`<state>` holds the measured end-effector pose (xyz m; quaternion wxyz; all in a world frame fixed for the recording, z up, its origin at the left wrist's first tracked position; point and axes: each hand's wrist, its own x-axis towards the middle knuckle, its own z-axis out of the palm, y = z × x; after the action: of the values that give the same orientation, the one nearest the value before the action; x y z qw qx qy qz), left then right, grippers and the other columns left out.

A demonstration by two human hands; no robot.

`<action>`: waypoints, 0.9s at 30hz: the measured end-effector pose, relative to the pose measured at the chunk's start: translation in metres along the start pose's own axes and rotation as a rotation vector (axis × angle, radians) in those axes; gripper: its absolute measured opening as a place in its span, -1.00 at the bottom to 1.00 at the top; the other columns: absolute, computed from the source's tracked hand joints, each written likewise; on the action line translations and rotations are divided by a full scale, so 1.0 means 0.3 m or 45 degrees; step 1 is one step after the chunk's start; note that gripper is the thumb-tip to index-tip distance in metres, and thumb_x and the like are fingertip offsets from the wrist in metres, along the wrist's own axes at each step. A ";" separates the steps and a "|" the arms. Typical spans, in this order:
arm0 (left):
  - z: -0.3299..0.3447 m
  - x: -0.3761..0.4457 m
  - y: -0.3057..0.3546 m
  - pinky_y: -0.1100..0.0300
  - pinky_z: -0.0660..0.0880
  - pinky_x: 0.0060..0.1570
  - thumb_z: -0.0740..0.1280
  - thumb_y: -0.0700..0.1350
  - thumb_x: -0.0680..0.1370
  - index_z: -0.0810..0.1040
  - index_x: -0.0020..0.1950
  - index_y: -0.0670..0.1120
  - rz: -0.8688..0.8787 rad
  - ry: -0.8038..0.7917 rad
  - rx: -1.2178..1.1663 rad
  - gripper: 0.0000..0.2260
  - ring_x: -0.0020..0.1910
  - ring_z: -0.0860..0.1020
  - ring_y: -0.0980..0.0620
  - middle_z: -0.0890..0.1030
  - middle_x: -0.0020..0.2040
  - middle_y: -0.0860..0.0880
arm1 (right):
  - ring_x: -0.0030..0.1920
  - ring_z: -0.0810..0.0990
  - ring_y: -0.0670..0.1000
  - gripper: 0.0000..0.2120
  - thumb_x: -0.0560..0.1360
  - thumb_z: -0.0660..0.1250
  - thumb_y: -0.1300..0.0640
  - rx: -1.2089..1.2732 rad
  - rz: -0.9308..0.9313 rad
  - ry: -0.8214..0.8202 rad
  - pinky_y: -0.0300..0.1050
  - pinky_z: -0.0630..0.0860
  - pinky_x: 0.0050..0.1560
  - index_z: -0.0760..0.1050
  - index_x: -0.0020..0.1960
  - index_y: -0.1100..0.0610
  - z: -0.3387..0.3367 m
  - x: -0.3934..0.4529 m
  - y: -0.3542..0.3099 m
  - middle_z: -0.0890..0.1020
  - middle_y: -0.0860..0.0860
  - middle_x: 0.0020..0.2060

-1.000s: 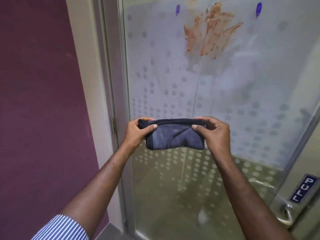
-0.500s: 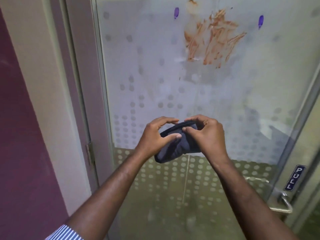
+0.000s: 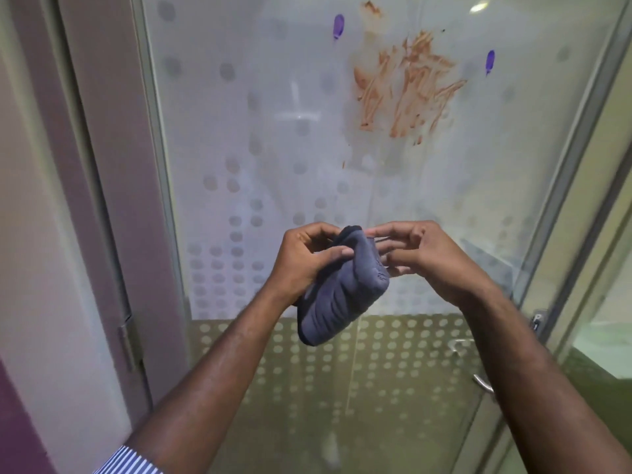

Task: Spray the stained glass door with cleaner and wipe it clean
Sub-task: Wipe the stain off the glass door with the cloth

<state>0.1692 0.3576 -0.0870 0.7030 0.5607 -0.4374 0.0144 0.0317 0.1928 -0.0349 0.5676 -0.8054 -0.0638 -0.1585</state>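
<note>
A frosted glass door [image 3: 273, 138] with a dot pattern fills the view. A reddish-brown smeared stain [image 3: 407, 87] sits high on it, right of centre, between two small purple marks [image 3: 338, 26]. Wet streaks run down below the stain. A dark blue-grey cloth [image 3: 337, 299], folded into a thick bundle, hangs in front of the door's middle. My left hand [image 3: 304, 261] grips the cloth's upper left side. My right hand [image 3: 424, 258] pinches the cloth's top right edge with its fingertips. No spray bottle is in view.
A grey door frame [image 3: 113, 200] with a hinge [image 3: 128, 347] runs down the left, beside a maroon wall [image 3: 17, 422]. A metal door handle [image 3: 482, 381] and a partly hidden sign sit at the lower right. Another glass panel stands at the far right.
The cloth was stretched flat between both hands; my hands have come together and folded it into a bundle that now hangs from my left hand. The view has shifted up and left.
</note>
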 end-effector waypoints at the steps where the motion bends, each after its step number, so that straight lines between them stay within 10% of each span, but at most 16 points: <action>1: 0.005 0.005 -0.005 0.34 0.57 -0.13 0.49 -0.41 0.44 0.64 -0.09 -0.17 0.006 0.001 -0.018 -0.82 -0.24 0.61 0.20 0.70 -0.27 0.12 | -0.14 0.72 -0.02 -0.69 0.51 0.33 0.48 -0.029 -0.015 0.002 -0.19 0.61 -0.17 0.64 0.18 0.25 -0.007 0.001 0.001 0.76 0.13 -0.12; 9: 0.026 0.026 -0.023 0.32 0.50 -0.25 0.40 -0.18 0.53 0.52 0.06 -0.13 -0.003 0.047 -0.254 -0.86 -0.26 0.58 0.09 0.65 -0.22 -0.02 | 0.00 0.62 0.04 -0.91 0.44 0.45 0.25 -0.216 -0.352 0.182 0.00 0.58 0.11 0.58 -0.07 0.23 -0.050 0.029 0.039 0.63 0.22 0.01; 14: -0.020 0.032 -0.019 0.22 0.63 -0.06 0.36 -0.24 0.54 0.50 0.08 -0.15 0.005 0.211 -0.418 -0.87 -0.10 0.68 0.02 0.71 -0.08 -0.07 | -0.25 0.43 0.01 -0.91 0.43 0.35 0.27 -0.019 -0.397 0.524 -0.13 0.39 -0.22 0.45 -0.14 0.15 -0.118 0.038 0.071 0.46 0.10 -0.31; 27: 0.085 0.017 -0.050 0.10 0.48 -0.28 0.29 -0.20 0.65 0.40 0.04 -0.25 -0.181 0.149 0.010 -0.88 -0.28 0.52 -0.06 0.52 -0.23 -0.13 | -0.26 0.57 -0.08 -0.76 0.49 0.45 -0.06 -0.600 0.088 1.084 -0.10 0.47 -0.27 0.45 -0.01 0.03 -0.060 -0.035 0.320 0.60 -0.05 -0.28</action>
<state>0.1646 0.3291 -0.0957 0.7243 0.5913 -0.3546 -0.0009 0.0456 0.1435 -0.1188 0.3506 -0.7772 0.2383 -0.4651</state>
